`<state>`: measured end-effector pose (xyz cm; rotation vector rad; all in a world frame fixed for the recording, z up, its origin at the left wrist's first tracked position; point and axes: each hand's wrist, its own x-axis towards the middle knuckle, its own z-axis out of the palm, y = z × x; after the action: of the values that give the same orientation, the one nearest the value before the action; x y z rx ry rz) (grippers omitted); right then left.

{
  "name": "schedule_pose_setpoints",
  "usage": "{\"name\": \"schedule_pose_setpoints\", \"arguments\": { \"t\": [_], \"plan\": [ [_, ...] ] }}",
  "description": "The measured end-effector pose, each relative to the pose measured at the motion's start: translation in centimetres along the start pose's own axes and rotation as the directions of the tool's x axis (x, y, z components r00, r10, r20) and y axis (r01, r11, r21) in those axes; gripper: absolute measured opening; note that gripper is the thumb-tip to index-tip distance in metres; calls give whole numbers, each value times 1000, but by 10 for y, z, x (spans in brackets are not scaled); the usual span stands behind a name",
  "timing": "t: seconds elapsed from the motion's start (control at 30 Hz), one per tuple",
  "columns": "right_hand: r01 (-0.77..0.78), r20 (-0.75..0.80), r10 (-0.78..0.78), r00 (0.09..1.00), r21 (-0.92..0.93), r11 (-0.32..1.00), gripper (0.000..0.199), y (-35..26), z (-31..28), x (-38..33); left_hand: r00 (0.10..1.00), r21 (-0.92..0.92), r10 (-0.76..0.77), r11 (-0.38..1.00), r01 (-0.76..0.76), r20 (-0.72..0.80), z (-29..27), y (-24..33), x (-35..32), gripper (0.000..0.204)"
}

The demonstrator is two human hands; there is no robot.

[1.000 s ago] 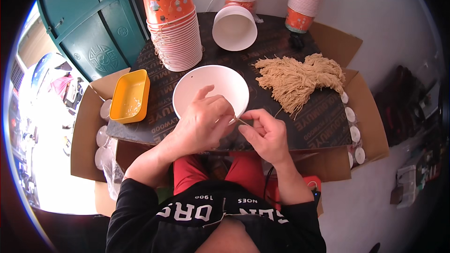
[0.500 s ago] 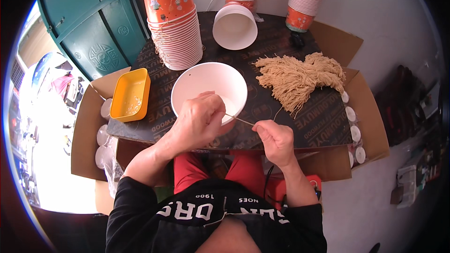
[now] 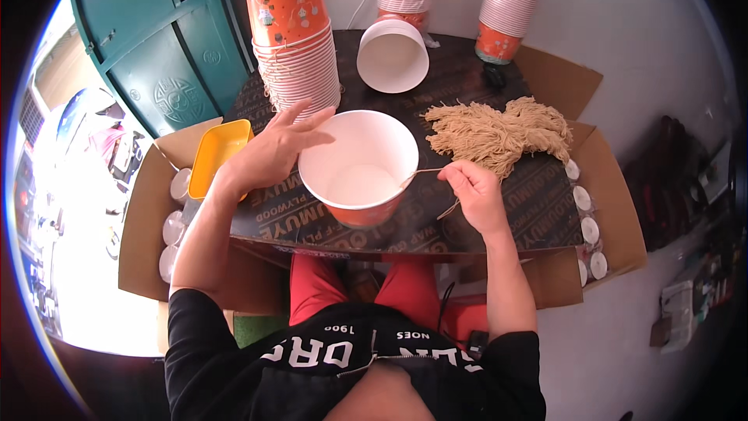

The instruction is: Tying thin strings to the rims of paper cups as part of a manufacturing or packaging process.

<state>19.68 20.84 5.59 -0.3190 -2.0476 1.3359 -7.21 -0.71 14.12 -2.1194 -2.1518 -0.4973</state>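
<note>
A paper bucket (image 3: 360,157), white inside and orange outside, stands at the table's front middle, its mouth tilted toward me. My left hand (image 3: 274,150) is at its left rim, fingers spread and stretched out, the fingertips over the edge. To the right of the bucket, my right hand (image 3: 474,193) pinches a thin tan cord (image 3: 427,171) between thumb and fingers. That cord runs from the bucket's right wall, with a short bit showing inside, and its loose end hangs below the hand. Behind the right hand lies a bundle of tan cords (image 3: 499,131).
At the back left rises a tall stack of orange buckets (image 3: 298,70) with cords hanging off it. A lone bucket (image 3: 393,58) lies tipped toward me behind. Wrapped stacks (image 3: 510,8) stand farther back. A yellow tray (image 3: 218,156) sits left; open cardboard boxes (image 3: 612,210) flank the table (image 3: 530,218).
My left hand has left the cord at the bucket's front and moved to its left rim, fingers opening. The bucket has shifted slightly right. My right hand has risen a little, still pinching the cord.
</note>
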Motion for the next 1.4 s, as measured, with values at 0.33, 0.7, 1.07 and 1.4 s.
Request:
{"name": "schedule_pose_setpoints", "arguments": {
  "t": [0.33,0.7,1.07,1.4],
  "plan": [
    [-157,84,140,987,732,663,31,-37,9,-20,950,62,183,983,-173,-254,14,54,-12,10],
    [-178,178,92,980,984,-8,32,-34,56,-12,691,-32,193,953,-300,-697,89,124,-5,34],
    [-125,124,80,989,992,8,34,-29,47,-20,974,-852,-224,500,152,43,136,133,-27,11],
    [-166,166,94,982,986,-3,34,-27,52,-18,901,-934,-427,347,89,-73,134,150,-15,31]
  ]
}}
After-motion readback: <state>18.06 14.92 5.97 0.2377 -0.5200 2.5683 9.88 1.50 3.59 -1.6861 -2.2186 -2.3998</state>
